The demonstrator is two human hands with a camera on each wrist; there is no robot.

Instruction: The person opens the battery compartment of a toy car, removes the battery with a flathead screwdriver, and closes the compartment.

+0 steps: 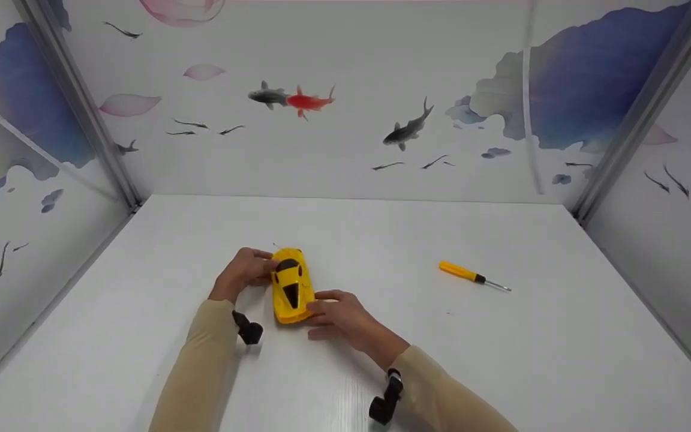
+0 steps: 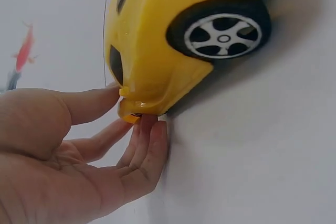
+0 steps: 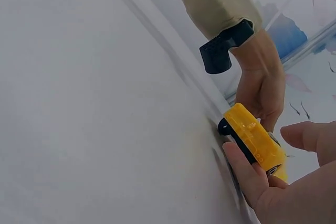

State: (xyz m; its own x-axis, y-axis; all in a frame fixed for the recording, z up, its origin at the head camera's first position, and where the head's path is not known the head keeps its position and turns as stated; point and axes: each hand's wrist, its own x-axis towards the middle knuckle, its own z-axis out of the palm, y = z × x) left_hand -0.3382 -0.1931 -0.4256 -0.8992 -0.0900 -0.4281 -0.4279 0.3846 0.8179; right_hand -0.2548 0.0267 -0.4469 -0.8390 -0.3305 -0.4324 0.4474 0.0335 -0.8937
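A yellow toy car [image 1: 291, 288] with dark windows stands lengthwise on the white table between both hands. My left hand [image 1: 243, 273] pinches its far left corner. In the left wrist view, the left thumb [image 2: 94, 103] presses the bodywork and the other fingers [image 2: 152, 140] reach under the edge, near a spoked wheel [image 2: 223, 35]. My right hand [image 1: 342, 318] touches the near right corner of the car. In the right wrist view, the right index finger [image 3: 244, 169] lies along the car's lower side, while the thumb [image 3: 304, 135] stands slightly apart from it.
To the right lies a screwdriver [image 1: 459, 272] with a yellow handle, its metal tip pointing right. A tiny dark speck [image 1: 450, 313] is on the table below it. Fish-patterned panels [image 1: 345, 162] enclose the table [image 1: 381, 234] at the back and sides.
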